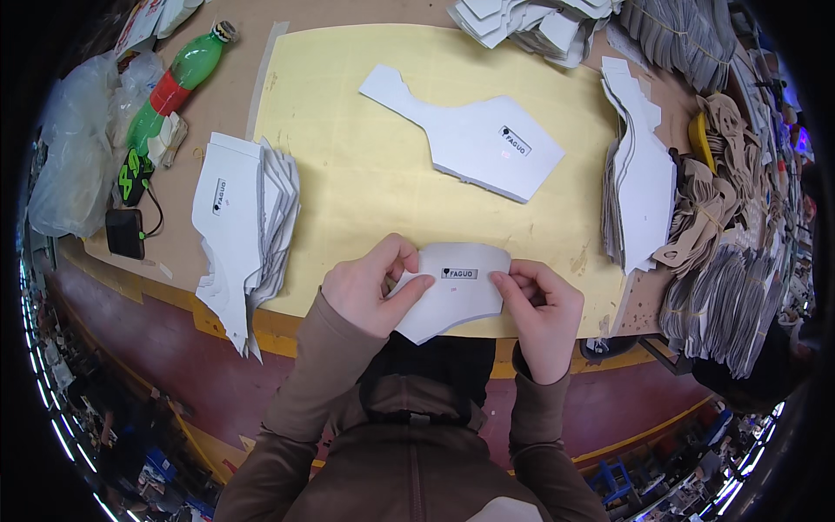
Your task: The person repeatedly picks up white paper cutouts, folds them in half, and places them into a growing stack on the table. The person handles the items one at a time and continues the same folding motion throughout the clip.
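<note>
Between my hands is a white cut shoe-upper piece (465,304) with a small dark printed label, held over the near edge of the yellow sheet. My left hand (374,283) pinches its left side between thumb and fingers. On the opposite side, the thumb and fingers of my right hand (544,304) grip its edge. The piece looks slightly bent between them. Farther off, a larger white shoe-upper piece (483,139) with a similar label lies flat on the sheet. Both hands are apart from it.
Stacks of white pieces stand at left (230,209) and right (639,174). A yellow sheet (330,113) covers the table. A green bottle (191,65), plastic bag (74,157) and black device (124,233) lie far left. Brown bundles (700,217) and grey bundles (722,300) crowd the right.
</note>
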`<state>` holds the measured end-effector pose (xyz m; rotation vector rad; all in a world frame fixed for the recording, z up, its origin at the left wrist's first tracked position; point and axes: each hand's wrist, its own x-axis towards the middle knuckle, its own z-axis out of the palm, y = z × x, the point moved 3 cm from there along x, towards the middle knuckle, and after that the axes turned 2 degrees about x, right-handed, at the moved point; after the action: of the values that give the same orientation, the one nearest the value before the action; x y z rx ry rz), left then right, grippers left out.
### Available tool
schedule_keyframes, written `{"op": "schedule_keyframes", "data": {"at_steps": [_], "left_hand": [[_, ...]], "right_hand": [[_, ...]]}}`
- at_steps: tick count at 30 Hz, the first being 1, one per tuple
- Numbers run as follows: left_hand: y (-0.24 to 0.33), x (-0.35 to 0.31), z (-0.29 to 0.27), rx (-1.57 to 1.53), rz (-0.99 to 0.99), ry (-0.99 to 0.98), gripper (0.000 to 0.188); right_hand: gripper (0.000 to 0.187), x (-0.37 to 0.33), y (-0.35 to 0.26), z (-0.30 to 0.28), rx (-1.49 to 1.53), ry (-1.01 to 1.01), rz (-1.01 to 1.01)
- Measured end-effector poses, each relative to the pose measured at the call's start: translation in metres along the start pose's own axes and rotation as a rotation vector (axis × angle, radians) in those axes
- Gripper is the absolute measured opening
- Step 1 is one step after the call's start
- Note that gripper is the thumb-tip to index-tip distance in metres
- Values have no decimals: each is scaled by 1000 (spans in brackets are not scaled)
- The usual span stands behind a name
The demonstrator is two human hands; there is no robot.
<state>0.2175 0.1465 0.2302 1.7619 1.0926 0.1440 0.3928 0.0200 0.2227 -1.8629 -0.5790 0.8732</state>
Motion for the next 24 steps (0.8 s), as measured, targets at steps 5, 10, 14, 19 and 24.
{"op": "schedule_keyframes", "data": {"at_steps": [5,10,14,19,24], "left_hand": [[1,0,0,-4,14,5,22],[2,-1,0,-18,20,27,21],[1,-2,0,-27,-13,13,20],[1,-3,0,-41,-16,15,20],[1,-3,0,-29,-5,17,20]], "right_hand": [[15,0,0,-1,13,-6,2],[15,1,-1,1,7,-2,-9],[14,2,-2,1,-20,-15,0],[12,2,-5,1,-36,-26,24],[13,2,-6,2,-39,-19,30]]}}
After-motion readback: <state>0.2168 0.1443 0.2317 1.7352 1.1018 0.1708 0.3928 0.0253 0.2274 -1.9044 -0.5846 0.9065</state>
